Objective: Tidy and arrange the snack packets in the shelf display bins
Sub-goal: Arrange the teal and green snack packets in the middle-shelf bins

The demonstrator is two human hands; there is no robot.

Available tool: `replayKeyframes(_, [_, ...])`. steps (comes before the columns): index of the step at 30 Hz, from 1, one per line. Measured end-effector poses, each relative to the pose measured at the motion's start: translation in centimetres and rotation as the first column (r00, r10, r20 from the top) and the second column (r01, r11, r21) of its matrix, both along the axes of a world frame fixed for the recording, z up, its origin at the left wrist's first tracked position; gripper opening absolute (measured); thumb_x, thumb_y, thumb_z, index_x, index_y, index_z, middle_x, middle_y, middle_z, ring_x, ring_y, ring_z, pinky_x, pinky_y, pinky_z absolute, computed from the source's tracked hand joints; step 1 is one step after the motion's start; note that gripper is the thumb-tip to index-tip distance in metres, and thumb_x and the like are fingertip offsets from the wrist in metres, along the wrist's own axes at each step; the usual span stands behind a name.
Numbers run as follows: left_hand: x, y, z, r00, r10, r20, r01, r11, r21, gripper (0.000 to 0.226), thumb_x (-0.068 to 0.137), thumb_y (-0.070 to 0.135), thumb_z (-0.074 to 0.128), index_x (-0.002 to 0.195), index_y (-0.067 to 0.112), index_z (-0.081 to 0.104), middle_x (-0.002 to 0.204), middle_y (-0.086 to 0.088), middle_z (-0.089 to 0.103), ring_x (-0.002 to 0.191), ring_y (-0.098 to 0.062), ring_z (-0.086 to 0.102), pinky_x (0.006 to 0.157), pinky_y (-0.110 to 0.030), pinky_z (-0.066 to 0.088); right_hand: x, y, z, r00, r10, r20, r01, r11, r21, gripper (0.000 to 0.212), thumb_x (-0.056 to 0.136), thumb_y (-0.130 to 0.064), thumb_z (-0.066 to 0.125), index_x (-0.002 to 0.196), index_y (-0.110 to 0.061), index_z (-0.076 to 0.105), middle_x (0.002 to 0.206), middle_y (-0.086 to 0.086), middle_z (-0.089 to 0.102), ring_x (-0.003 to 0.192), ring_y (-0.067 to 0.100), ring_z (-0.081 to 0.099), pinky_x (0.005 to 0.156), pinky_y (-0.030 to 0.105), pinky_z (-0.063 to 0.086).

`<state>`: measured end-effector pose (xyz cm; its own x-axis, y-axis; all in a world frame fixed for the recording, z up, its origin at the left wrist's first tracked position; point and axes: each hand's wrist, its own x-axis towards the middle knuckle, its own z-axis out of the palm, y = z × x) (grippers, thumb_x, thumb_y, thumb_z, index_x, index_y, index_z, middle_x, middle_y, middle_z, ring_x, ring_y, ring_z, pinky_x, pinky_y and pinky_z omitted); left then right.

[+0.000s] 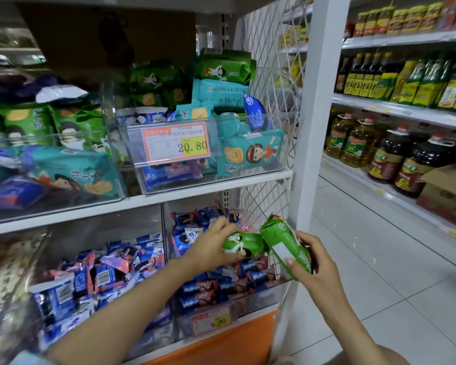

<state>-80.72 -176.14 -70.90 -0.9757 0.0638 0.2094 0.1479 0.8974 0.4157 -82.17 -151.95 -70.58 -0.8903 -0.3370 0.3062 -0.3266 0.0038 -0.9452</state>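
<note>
Green foil snack packet with a cartoon figure (244, 246) is held at lower centre of the frame by the left hand (211, 248), its fingers (228, 227) curled round it. Just right, the right hand (321, 270) pinches a second green packet (279, 241) between thumb and fingers. Both are in front of the clear lower bin (258, 306) of blue wrapped snacks (200, 288). Judging by this, tidying is partway: the clear upper bin (221, 118) at centre mixes green, teal and blue packets, which remain to sort.

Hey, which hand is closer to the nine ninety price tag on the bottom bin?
Left. The left hand sits almost straight above the price tag; the right hand is farther off, up and to its right.
</note>
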Motion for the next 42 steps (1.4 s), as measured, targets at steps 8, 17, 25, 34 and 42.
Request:
replayKeyframes(8, [2.3, 0.0, -2.2, 0.942, 0.333, 0.035, -0.334, 0.942, 0.023, 0.063, 0.076, 0.052, 0.069, 0.128, 0.023, 0.049, 0.122, 0.003, 0.048, 0.116, -0.015, 0.045, 0.1, -0.035, 0.034, 0.5, 0.0, -0.4, 1.0, -0.014, -0.006, 0.014, 1.0, 0.002, 0.047, 0.07, -0.025, 0.066, 0.116, -0.025, 0.056, 0.105, -0.009, 0.064, 0.089, -0.001, 0.061, 0.072, 0.011, 0.047])
replayKeyframes(17, [1.0, 2.8, -2.2, 0.982, 0.109, 0.154, -0.14, 0.968, 0.208, 0.058, 0.073, 0.029, 0.078, 0.124, 0.017, 0.053, 0.124, -0.005, 0.047, 0.118, -0.018, 0.042, 0.095, -0.025, 0.036, 0.4, 0.0, -0.7, 1.0, -0.027, -0.004, 0.027, 1.0, -0.012, 0.039, 0.075, -0.021, 0.072, 0.111, -0.029, 0.058, 0.103, -0.009, 0.065, 0.088, 0.002, 0.061, 0.07, 0.011, 0.048])
replayKeyframes(25, [4.1, 4.3, -3.2, 0.992, 0.105, 0.066, -0.121, 0.945, 0.305, 0.055, 0.073, 0.028, 0.078, 0.122, 0.019, 0.054, 0.118, 0.003, 0.053, 0.103, -0.012, 0.051, 0.086, -0.024, 0.044, 0.3, 0.3, -1.1, 1.0, -0.026, -0.011, 0.026, 1.0, 0.0, 0.038, 0.072, -0.026, 0.071, 0.108, -0.03, 0.059, 0.098, -0.018, 0.065, 0.088, 0.005, 0.062, 0.073, 0.017, 0.051])
replayKeyframes(34, [6.9, 4.0, -1.3, 0.962, 0.271, 0.031, -0.257, 0.863, 0.436, 0.052, 0.069, 0.039, 0.079, 0.106, 0.028, 0.043, 0.095, 0.006, 0.059, 0.071, -0.008, 0.056, 0.059, -0.021, 0.046, 0.6, -0.1, -1.3, 0.999, -0.029, -0.041, 0.031, 0.999, 0.035, 0.046, 0.078, -0.006, 0.073, 0.107, -0.036, 0.054, 0.109, -0.015, 0.059, 0.099, -0.006, 0.056, 0.079, 0.009, 0.046])
replayKeyframes(42, [11.4, 4.9, -1.3, 0.952, 0.305, 0.036, -0.276, 0.8, 0.532, 0.048, 0.074, 0.042, 0.074, 0.111, 0.03, 0.046, 0.098, 0.005, 0.061, 0.082, -0.009, 0.061, 0.073, -0.029, 0.055, 1.8, -0.3, -0.7, 0.998, -0.001, -0.064, 0.006, 0.997, 0.077, 0.042, 0.079, -0.006, 0.072, 0.1, -0.039, 0.054, 0.11, -0.015, 0.059, 0.093, -0.011, 0.056, 0.074, 0.004, 0.044])
